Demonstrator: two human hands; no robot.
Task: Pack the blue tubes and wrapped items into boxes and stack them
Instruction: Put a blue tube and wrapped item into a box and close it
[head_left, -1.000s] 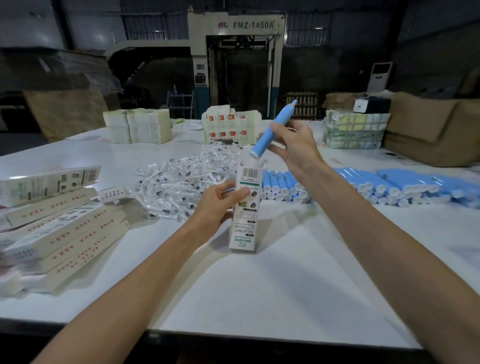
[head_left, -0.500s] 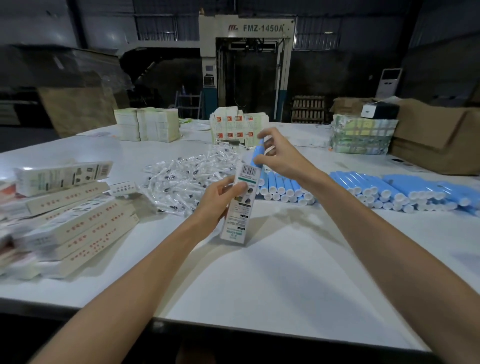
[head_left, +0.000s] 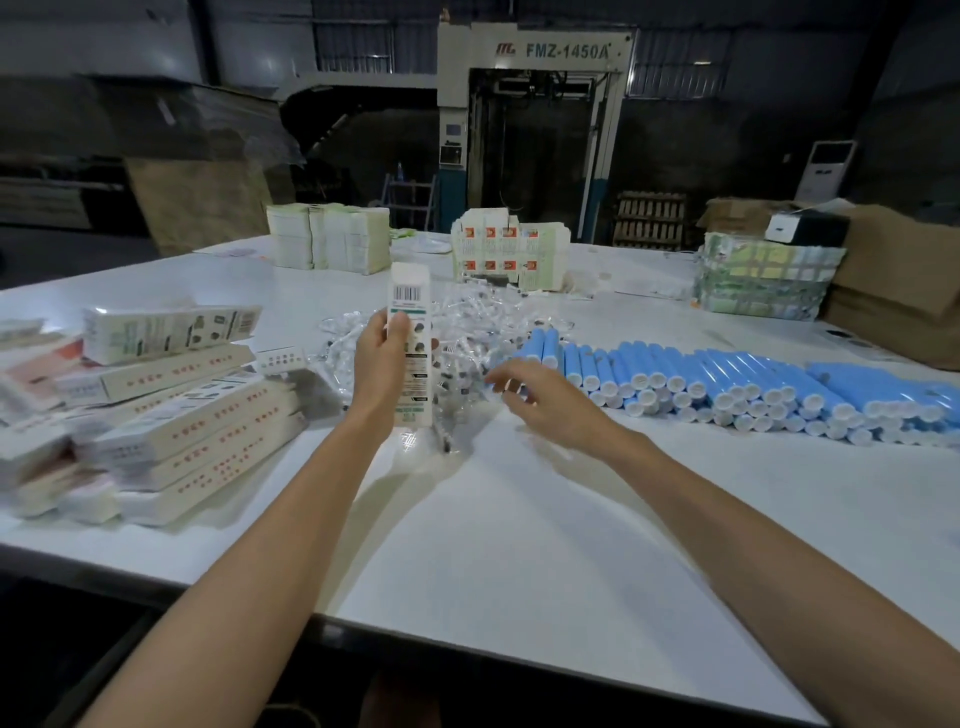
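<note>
Through the head camera, my left grip is wrapped round a white box. The thumb is pressed on the printed front face and the fingers are curled behind it, out of my sight. The box stands nearly upright with its long axis vertical and the barcode end on top. Its lower end is down close to the table, though I cannot tell whether it touches. My right grip is loose, palm down and fingers spread, and it has hold of nothing. It is blurred, and it hangs low over the near edge of the wrapped items, a heap of clear-plastic packets just behind the box. The fingertips reach toward that heap, and the left end of the blue tubes lies just beside the hand on its right. The tubes lie flat on the table in a long row stretching off to the right, piled more than one layer deep, with their white caps facing me and their long axes running away from me. On the left of the table is a stack of boxes lying flat, several layers high and a little untidy, with their long axes running roughly left to right. Along the far side of the table are pale carton stacks, red-marked cartons and a wrapped bundle. Behind the table stands a machine lettered FMZ-1450A.
</note>
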